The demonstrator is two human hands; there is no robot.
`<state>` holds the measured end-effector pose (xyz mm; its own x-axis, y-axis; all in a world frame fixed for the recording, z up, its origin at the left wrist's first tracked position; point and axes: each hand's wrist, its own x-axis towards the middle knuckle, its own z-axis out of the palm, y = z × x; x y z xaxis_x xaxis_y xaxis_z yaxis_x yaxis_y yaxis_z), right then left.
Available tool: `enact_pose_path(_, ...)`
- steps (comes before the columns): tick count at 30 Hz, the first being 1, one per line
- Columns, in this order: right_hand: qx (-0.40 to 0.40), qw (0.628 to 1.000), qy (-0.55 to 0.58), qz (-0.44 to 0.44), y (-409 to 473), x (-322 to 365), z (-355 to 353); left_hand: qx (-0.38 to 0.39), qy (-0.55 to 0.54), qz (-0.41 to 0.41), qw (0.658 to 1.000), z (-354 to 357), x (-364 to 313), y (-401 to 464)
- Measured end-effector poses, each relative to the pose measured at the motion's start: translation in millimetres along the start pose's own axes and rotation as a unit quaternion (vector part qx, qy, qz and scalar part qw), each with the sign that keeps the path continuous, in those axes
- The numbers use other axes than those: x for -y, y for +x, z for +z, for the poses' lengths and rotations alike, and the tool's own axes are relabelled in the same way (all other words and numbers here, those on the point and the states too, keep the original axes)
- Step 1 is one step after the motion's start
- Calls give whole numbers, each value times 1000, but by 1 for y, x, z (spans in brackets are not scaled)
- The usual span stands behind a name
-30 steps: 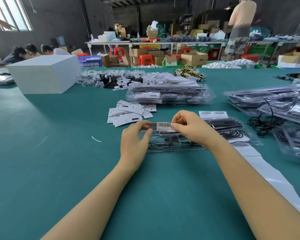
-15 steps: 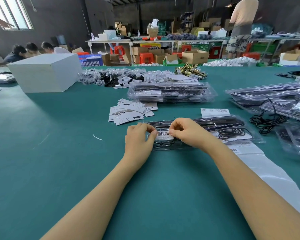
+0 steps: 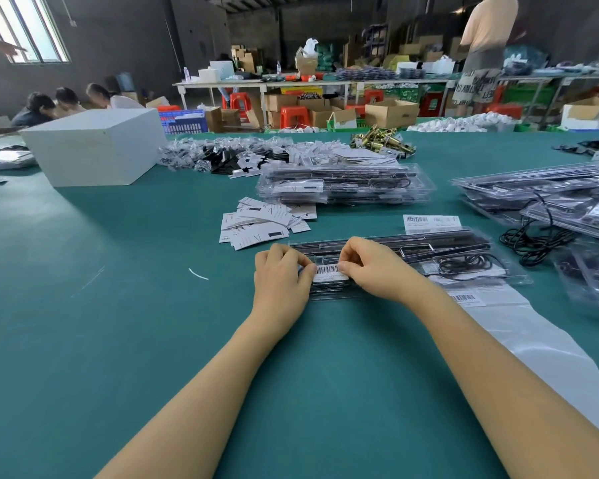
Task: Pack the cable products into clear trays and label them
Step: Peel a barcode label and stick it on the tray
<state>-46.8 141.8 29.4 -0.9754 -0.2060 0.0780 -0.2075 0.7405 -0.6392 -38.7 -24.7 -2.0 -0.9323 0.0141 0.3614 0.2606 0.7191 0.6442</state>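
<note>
Barcode label (image 3: pixel 326 273) sits betw. both hands on the clear tray (image 3: pixel 464 267), mid-table (image 3: pixel 118 340). Left hand (image 3: pixel 281 281) w/ curled fingers pinches label's left end; right hand (image 3: pixel 370 267) pinches its right end. Tray runs off rightward past right hand, black cable (image 3: pixel 464 262) coiled inside.
</note>
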Motion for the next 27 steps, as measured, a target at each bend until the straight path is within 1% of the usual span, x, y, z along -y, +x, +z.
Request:
enact_pose_path(6, -1, 999, -41, -6, 0, 2, 3, 6, 0, -2, 1000, 1, 0, 1)
enact_pose_path(10, -10, 999, -47, -7, 0, 2, 5, 8, 12, 1, 1000, 1, 0, 1)
enact_pose_path(15, -61, 996, -59, -6, 2, 1, 10, 13, 31, -1, 999, 1, 1, 1)
enact_pose_path(20, -102, 992, -61, 29, 3, -1, 16, 14, 13, -28, 999, 2, 1, 2)
enact_pose_path(25, -142, 982, -119, 25, 1, 3, 30, 27, 50, -24, 998, 5, 2, 2)
enact_pose_path(27, -155, 981, -117, 25, 0, 3, 32, 29, 54, -22, 998, 5, 2, 2)
